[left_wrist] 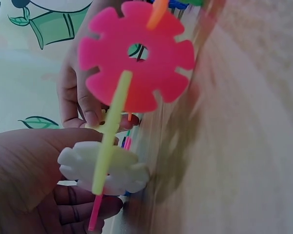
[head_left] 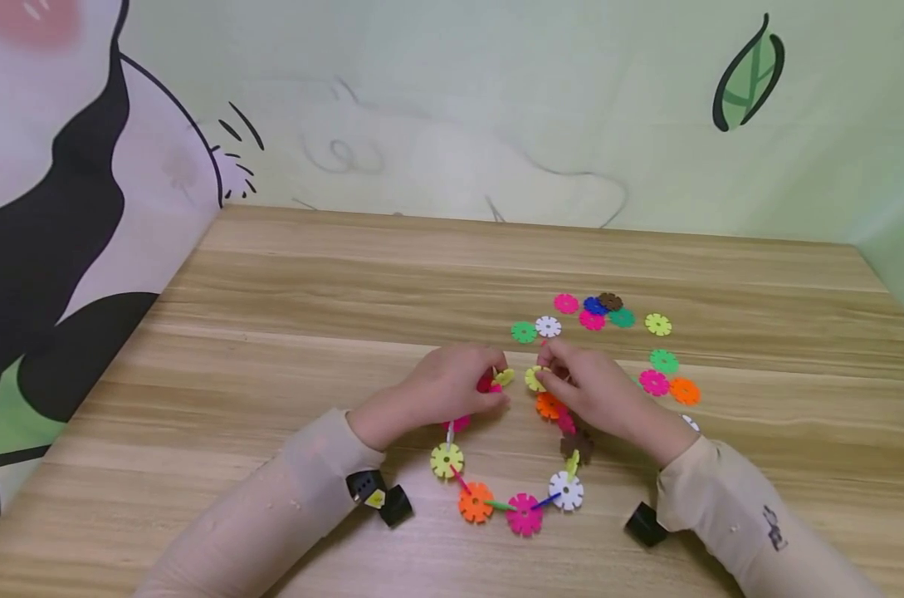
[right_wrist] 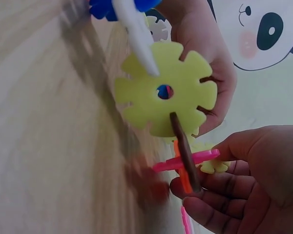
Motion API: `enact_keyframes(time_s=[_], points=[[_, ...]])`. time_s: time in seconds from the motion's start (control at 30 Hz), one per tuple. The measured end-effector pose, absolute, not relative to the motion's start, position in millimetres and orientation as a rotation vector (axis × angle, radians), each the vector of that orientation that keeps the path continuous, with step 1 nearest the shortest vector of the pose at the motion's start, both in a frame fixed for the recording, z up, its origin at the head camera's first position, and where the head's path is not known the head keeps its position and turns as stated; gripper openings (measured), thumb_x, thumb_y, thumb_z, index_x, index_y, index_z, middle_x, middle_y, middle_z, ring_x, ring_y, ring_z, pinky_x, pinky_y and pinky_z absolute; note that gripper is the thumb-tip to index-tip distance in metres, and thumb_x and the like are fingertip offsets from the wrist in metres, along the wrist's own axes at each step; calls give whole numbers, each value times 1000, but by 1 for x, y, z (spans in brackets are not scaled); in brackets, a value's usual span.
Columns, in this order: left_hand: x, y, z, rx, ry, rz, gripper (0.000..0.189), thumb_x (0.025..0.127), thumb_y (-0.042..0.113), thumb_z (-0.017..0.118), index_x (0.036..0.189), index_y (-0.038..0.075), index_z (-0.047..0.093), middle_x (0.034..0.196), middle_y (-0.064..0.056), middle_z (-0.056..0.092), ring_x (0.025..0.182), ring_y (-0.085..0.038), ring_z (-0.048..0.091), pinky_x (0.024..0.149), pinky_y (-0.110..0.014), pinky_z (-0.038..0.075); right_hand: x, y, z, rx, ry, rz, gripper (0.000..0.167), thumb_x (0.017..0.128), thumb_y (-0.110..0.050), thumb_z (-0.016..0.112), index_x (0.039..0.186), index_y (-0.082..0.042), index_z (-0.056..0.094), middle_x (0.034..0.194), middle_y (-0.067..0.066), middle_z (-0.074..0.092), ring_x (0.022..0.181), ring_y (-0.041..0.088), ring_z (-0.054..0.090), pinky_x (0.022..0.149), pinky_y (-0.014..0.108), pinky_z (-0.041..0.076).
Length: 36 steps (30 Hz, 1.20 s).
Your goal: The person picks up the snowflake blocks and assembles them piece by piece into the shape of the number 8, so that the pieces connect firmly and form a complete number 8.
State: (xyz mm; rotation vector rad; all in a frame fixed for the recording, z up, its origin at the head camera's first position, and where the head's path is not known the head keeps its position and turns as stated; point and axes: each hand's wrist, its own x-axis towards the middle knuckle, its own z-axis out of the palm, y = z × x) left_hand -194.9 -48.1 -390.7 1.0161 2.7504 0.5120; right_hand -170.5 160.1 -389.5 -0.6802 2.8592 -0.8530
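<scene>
A chain of notched plastic discs curves in a U between both hands, with an orange disc (head_left: 476, 503), a pink disc (head_left: 525, 515) and a white disc (head_left: 567, 492) along its near bend. My left hand (head_left: 447, 384) grips the chain's left end, where a yellow disc (head_left: 505, 378) sticks out past the fingertips. Thumb and fingers of my right hand (head_left: 601, 399) pinch another yellow disc (head_left: 533, 379) at the right end, just above an orange disc (right_wrist: 185, 179). A small gap separates the two ends. In the left wrist view, a large pink disc (left_wrist: 156, 80) partly covers the hands.
Loose discs lie beyond the right hand, among them a green disc (head_left: 524, 332), a white disc (head_left: 548, 326) and a brown disc (head_left: 610, 301). More lie right of it, including an orange disc (head_left: 685, 391). A patterned wall (head_left: 437, 124) borders the wooden table (head_left: 310, 274) at the back.
</scene>
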Motion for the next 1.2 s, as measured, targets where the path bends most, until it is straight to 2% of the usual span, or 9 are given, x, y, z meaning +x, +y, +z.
enact_keyframes(time_s=[0.37,0.5,0.63,0.8,0.93,1.07,1.2], points=[[-195,-46,-393,1022,2765,499,34,87,33,69,110,9,65,87,-1,62,71,-13,50,57,-23,36,-171,161,-392,-682,2868,-849,5,94,-13,58,94,-10,55,67,-2,51,59,10,42,55,22,37],[-194,-46,-393,1028,2772,499,33,87,34,69,109,9,65,87,-1,62,70,-13,50,57,-23,36,-171,162,-392,-682,2864,-871,5,95,-14,58,93,-10,56,74,0,59,64,10,48,60,22,43],[-193,-44,-395,1030,2796,517,30,89,33,66,106,9,66,85,-1,62,70,-14,51,57,-25,39,-174,164,-395,-678,2871,-903,6,94,-15,61,93,-9,59,80,1,64,70,10,52,67,24,49],[-193,-40,-398,1036,2817,534,21,92,26,63,104,9,67,90,-3,67,73,-15,56,64,-28,47,-179,166,-401,-646,2844,-981,7,92,-12,63,98,-8,65,85,2,66,75,12,54,70,23,49],[-192,-40,-399,1085,2813,534,16,92,21,62,102,10,68,90,-3,67,76,-15,58,68,-30,49,-184,168,-404,-588,2761,-1110,13,93,-10,61,103,-6,67,82,5,65,72,13,53,65,21,47],[-191,-41,-400,1122,2818,554,14,92,20,62,101,10,68,87,-3,64,74,-16,56,66,-29,47,-187,168,-403,-577,2673,-1197,17,94,-10,60,109,-4,66,77,6,63,66,14,52,59,20,45],[-190,-42,-401,1156,2819,605,13,92,19,63,101,10,67,87,-3,65,75,-16,56,67,-29,47,-188,166,-403,-557,2609,-1247,15,95,-10,58,107,-3,64,77,6,61,65,13,52,59,20,46]])
